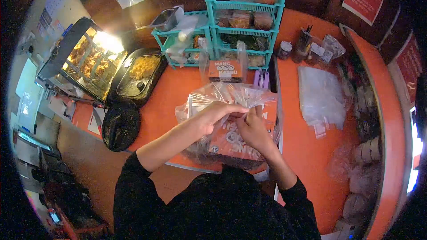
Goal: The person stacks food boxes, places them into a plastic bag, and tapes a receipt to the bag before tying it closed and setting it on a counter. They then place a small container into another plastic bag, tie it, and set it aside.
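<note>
A clear plastic bag stands on the orange counter in front of me, with orange printed food boxes inside it. Above the boxes, my left hand and my right hand meet at the gathered top of the bag. Both hands have their fingers closed on the plastic. The fingertips are close together, and the exact grip is partly hidden. Just behind the bag is another orange box in its own clear bag. A purple object lies to its right.
A teal shelf rack with packed food stands at the back. To the left are a lit food warmer, a tray of food and a black round lid. Flat plastic bags lie at right, near a dark utensil holder.
</note>
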Demonstrator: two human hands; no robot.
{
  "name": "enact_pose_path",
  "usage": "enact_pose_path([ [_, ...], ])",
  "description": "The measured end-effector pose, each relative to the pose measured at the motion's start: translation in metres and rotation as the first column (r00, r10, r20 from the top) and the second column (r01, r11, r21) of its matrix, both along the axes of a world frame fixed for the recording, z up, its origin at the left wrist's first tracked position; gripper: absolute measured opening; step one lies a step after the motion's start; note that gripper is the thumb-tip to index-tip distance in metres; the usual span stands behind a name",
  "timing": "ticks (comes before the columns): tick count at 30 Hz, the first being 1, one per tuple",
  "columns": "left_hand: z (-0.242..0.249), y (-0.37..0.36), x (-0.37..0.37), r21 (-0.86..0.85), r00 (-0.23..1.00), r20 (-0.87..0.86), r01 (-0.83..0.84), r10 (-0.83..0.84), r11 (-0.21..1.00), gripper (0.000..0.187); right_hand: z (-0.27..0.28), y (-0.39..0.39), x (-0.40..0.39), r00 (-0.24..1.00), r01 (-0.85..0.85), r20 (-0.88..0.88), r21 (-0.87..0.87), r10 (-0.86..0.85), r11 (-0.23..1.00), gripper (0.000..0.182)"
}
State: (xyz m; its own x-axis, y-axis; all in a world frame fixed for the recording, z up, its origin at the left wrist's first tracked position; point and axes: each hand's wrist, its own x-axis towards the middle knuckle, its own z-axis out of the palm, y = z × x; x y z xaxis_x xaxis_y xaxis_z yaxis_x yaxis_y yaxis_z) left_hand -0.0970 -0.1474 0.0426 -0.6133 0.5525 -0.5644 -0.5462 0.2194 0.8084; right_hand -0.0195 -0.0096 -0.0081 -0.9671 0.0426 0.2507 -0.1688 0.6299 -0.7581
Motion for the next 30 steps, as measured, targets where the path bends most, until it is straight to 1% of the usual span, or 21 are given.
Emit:
enact_pose_path([
  [1,0.0,0.003,0.0,0.001,1.0,-0.002,-0.007,0.007,1.0,0.036,0.01,0.004,-0.001,1.0,-0.007,-0.002,0.001,0.007,1.0,0.027],
  [3,-0.004,0.009,-0.001,-0.039,1.0,0.028,-0.008,0.009,0.999,0.032,0.028,0.012,-0.009,0.908,-0.348,0.293,0.123,0.301,0.93,0.035],
  [6,-0.02,0.016,-0.006,-0.049,0.988,0.073,-0.135,0.138,0.99,0.029,0.033,0.015,-0.008,0.897,-0.38,0.322,0.208,0.304,0.901,0.037],
  [7,-0.016,0.016,-0.007,-0.049,0.984,0.072,-0.157,0.161,0.986,0.029,0.027,0.018,-0.009,0.89,-0.401,0.32,0.208,0.325,0.892,0.037],
  [10,-0.014,0.02,-0.005,-0.087,0.966,0.14,-0.206,0.216,0.975,0.024,0.016,0.034,-0.011,0.961,-0.275,0.005,0.171,0.278,0.946,0.035],
  [12,-0.028,0.019,-0.009,-0.132,0.948,0.182,-0.239,0.261,0.962,0.02,0.027,0.049,-0.017,0.915,-0.374,0.206,0.105,0.348,0.922,0.038],
  [13,-0.023,0.017,-0.005,-0.132,0.95,0.179,-0.233,0.254,0.964,0.02,0.035,0.055,-0.022,0.918,-0.367,0.203,0.105,0.341,0.924,0.038],
  [15,-0.008,0.013,0.001,0.036,0.946,0.263,-0.208,0.191,0.978,0.02,0.062,0.074,-0.041,0.736,-0.656,0.433,0.262,0.521,0.708,0.035],
  [16,-0.012,0.011,0.001,0.038,0.951,0.26,-0.184,0.168,0.982,0.02,0.079,0.087,-0.049,0.75,-0.637,0.431,0.266,0.502,0.723,0.035],
  [17,-0.017,0.008,0.0,0.007,0.972,0.185,-0.15,0.147,0.989,0.023,0.098,0.103,-0.06,0.633,-0.658,0.52,-0.028,0.573,0.753,0.035],
  [18,-0.022,0.009,0.0,-0.024,0.986,0.108,-0.127,0.129,0.992,0.026,0.111,0.12,-0.075,0.499,-0.608,0.558,-0.319,0.663,0.727,0.037],
  [20,-0.002,0.013,0.004,-0.043,0.988,0.118,-0.094,0.099,0.995,0.03,0.082,0.177,-0.137,0.737,-0.485,0.388,-0.265,0.553,0.833,0.039],
  [21,0.009,0.014,0.007,-0.066,0.987,0.137,-0.077,0.086,0.995,0.034,0.054,0.21,-0.183,0.884,-0.274,0.343,-0.173,0.319,0.946,0.031],
  [22,0.014,0.015,0.008,-0.07,0.988,0.123,-0.082,0.09,0.994,0.034,0.031,0.234,-0.219,0.991,0.01,0.131,0.088,-0.022,0.996,0.024],
  [23,0.019,0.017,0.009,-0.064,0.991,0.101,-0.086,0.092,0.994,0.037,-0.021,0.271,-0.277,0.925,0.341,-0.298,0.372,-0.237,0.863,0.019],
  [24,0.02,0.017,0.009,-0.059,0.992,0.084,-0.094,0.098,0.994,0.04,-0.039,0.287,-0.3,0.9,0.421,-0.287,0.372,-0.328,0.827,0.018],
  [25,0.019,0.016,0.008,-0.193,0.996,0.024,-0.076,0.082,0.978,0.044,-0.051,0.298,-0.319,0.868,0.494,-0.271,0.375,-0.416,0.784,0.018],
  [26,0.018,0.018,0.005,-0.196,0.994,0.015,-0.099,0.104,0.976,0.044,-0.068,0.312,-0.339,0.875,0.479,-0.278,0.368,-0.398,0.797,0.018],
  [28,0.011,0.017,0.008,-0.329,0.985,-0.046,-0.169,0.163,0.929,0.047,-0.108,0.324,-0.363,0.846,0.504,-0.464,0.541,-0.261,0.673,0.021],
  [29,0.008,0.01,0.002,-0.321,0.998,0.013,-0.05,0.057,0.946,0.045,-0.103,0.319,-0.362,0.886,0.452,-0.371,0.565,-0.277,0.691,0.021],
  [30,0.008,0.008,0.002,-0.321,0.995,0.025,-0.085,0.099,0.943,0.045,-0.095,0.317,-0.361,0.917,0.399,-0.276,0.589,-0.289,0.703,0.021],
])
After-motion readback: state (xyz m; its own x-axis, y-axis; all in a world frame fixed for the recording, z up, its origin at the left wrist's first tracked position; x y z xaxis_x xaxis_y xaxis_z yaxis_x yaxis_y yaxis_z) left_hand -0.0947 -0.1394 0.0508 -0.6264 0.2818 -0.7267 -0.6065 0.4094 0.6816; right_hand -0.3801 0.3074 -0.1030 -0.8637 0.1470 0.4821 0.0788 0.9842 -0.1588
